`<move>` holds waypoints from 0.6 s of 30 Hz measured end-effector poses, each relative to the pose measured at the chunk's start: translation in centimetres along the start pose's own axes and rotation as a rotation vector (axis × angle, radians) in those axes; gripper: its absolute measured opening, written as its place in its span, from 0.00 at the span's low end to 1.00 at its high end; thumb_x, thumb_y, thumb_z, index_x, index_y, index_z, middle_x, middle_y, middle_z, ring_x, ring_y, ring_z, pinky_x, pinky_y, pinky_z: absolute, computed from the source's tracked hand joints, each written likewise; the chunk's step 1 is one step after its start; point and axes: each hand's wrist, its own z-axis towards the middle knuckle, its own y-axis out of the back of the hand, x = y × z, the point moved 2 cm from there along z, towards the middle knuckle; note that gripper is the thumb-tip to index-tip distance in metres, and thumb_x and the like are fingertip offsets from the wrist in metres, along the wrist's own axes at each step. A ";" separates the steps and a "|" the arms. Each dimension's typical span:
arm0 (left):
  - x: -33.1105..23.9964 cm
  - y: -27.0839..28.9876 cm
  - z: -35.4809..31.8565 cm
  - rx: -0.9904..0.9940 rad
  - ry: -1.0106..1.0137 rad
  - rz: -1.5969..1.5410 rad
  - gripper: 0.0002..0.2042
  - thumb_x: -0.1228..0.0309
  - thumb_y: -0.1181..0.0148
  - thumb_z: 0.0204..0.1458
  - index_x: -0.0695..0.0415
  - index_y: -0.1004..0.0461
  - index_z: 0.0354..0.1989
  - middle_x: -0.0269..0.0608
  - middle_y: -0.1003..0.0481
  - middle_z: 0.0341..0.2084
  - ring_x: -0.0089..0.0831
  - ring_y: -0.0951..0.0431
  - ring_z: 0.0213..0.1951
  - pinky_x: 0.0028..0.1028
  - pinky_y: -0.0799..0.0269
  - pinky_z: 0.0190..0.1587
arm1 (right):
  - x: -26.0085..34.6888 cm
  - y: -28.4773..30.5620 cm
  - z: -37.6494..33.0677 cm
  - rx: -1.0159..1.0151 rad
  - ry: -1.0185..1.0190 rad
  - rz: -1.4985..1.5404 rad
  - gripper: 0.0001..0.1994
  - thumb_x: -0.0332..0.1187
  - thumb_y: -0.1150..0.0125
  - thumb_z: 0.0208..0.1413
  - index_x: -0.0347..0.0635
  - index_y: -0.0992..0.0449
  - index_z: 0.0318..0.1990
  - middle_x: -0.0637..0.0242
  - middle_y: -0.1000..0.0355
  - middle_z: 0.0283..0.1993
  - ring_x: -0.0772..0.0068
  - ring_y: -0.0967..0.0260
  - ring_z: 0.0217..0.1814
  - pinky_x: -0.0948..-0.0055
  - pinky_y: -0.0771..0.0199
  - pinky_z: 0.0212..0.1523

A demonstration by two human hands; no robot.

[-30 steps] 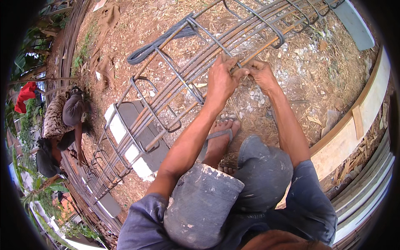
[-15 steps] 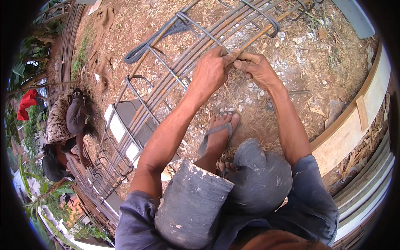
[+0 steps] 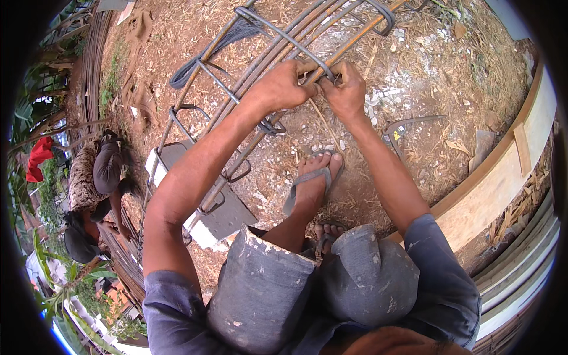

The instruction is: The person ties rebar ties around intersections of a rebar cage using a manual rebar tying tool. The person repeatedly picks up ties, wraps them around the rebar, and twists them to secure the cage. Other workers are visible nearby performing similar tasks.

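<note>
**Head view: two hands busy on a cage of iron bars**

The left hand and the right hand are close together on one spot of a long rebar cage. The cage lies on the dirt and runs from the top right down to the lower left. Both hands are curled tight, with the fingers pinched around the bars where a bent ring crosses them. Something thin may be between the fingers, but it is too small to tell.

More rings sit along the cage toward the lower left, so those parts look done. Rings also sit past the hands at the top, and I cannot tell if those are fixed. My guess is the work is somewhere in the middle.

A foot in a sandal rests just below the cage. A grey block lies under the bars. A curved metal tool lies on the ground to the right. A wooden board stands at the right edge. Another person bends over at the left, well apart. Nothing blocks the hands.
</note>
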 end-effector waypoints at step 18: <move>0.1 3.1 2.1 0.077 -0.269 0.531 0.09 0.70 0.43 0.46 0.59 0.20 0.33 0.49 0.24 0.23 0.48 0.22 0.30 0.42 0.27 0.37 | -0.2 1.9 -0.3 0.121 -0.054 0.306 0.14 0.34 0.28 0.45 0.38 0.21 0.38 0.67 0.28 0.33 0.82 0.37 0.26 0.80 0.38 0.26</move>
